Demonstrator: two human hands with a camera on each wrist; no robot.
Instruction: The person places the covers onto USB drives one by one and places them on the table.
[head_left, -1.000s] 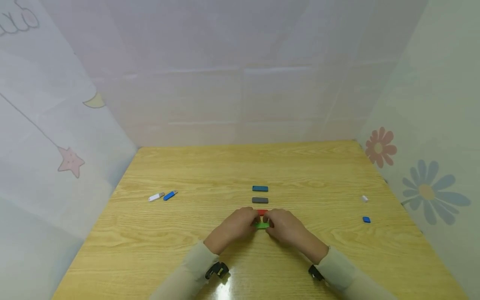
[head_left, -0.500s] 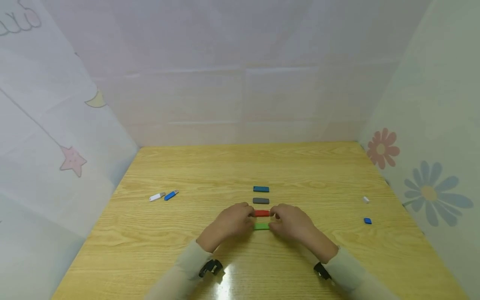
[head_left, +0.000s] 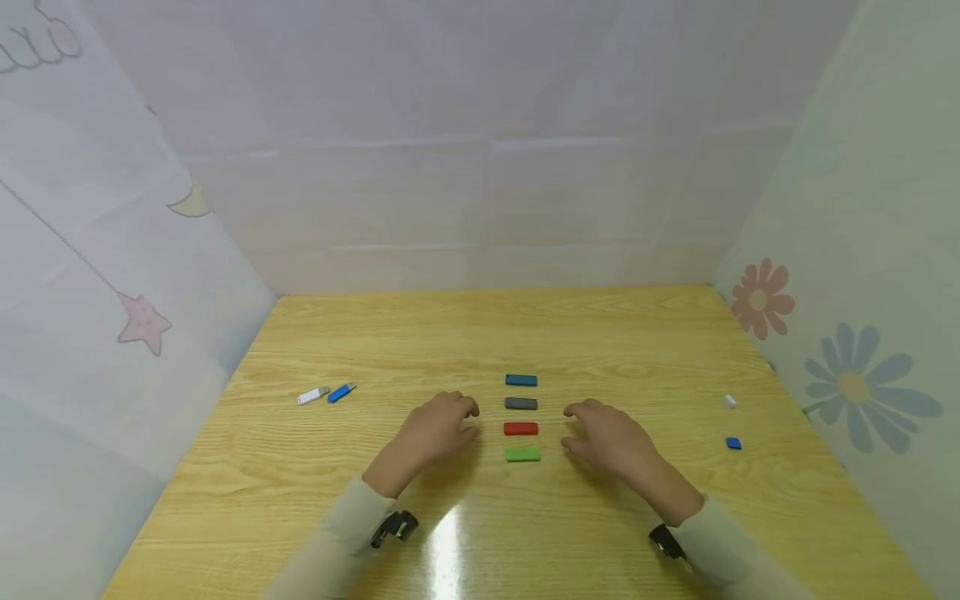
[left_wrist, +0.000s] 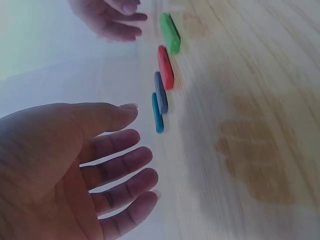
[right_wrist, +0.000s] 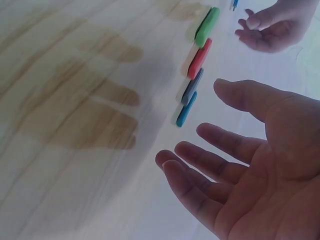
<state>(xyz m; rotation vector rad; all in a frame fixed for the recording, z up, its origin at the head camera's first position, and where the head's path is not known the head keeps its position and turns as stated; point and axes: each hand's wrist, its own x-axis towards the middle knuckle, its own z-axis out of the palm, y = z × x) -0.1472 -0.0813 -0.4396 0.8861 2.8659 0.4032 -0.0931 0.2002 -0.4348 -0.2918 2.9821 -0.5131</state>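
Left hand (head_left: 435,429) and right hand (head_left: 609,433) both hover empty with fingers relaxed, one on each side of a neat column of four small blocks on the counter (head_left: 645,333): blue block (head_left: 521,380) farthest, then grey block (head_left: 521,403), red block (head_left: 521,428), green block (head_left: 522,454) nearest. Blocks lie flat, parallel, evenly gapped, not touching, which looks like deliberate lining-up. Off to the left lie a white stick (head_left: 312,395) and blue stick (head_left: 341,391); two tiny pieces sit far right.
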